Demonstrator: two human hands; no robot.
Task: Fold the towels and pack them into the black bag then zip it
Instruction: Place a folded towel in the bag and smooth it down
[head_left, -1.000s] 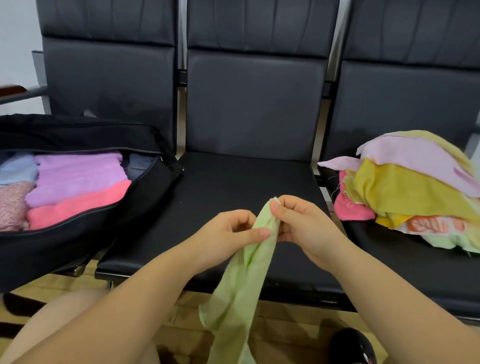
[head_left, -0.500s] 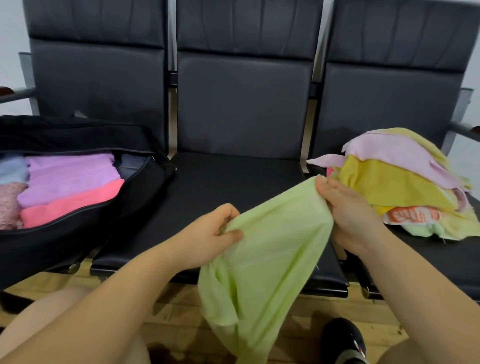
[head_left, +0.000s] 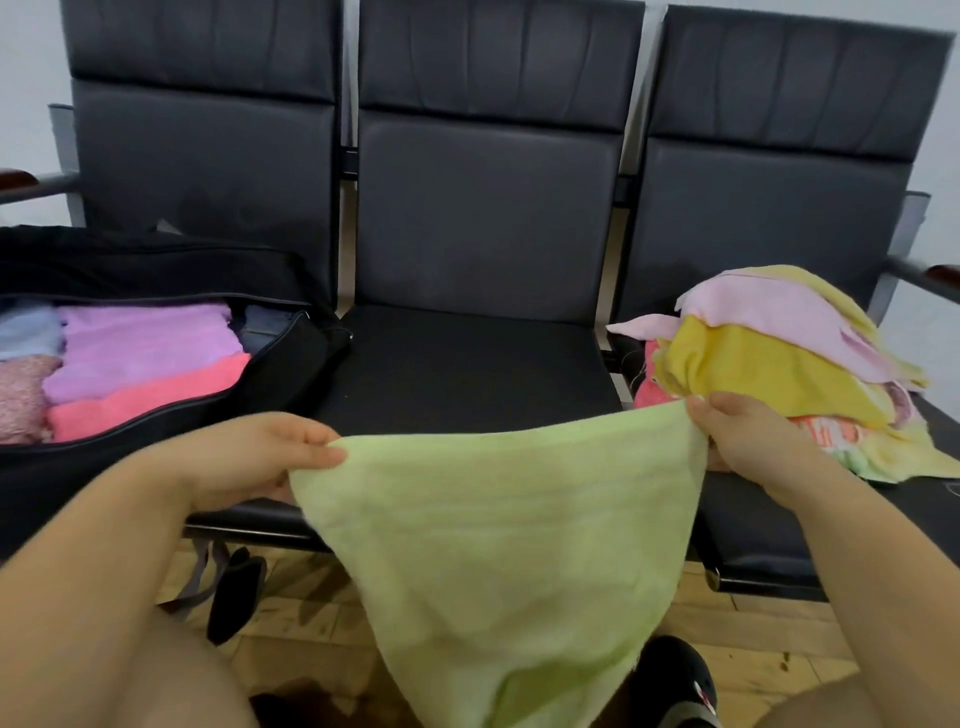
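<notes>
Left hand (head_left: 254, 457) and right hand (head_left: 743, 436), held apart, each pinch a top corner of the pale green terry towel (head_left: 509, 545), stretching it flat, likely for folding

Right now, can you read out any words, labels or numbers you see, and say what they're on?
Nothing can be read.
Towel pile: one cloth has orange and white print, too blurred to read.
Black bag: no label shows.
Shoe: small red mark, illegible.
</notes>
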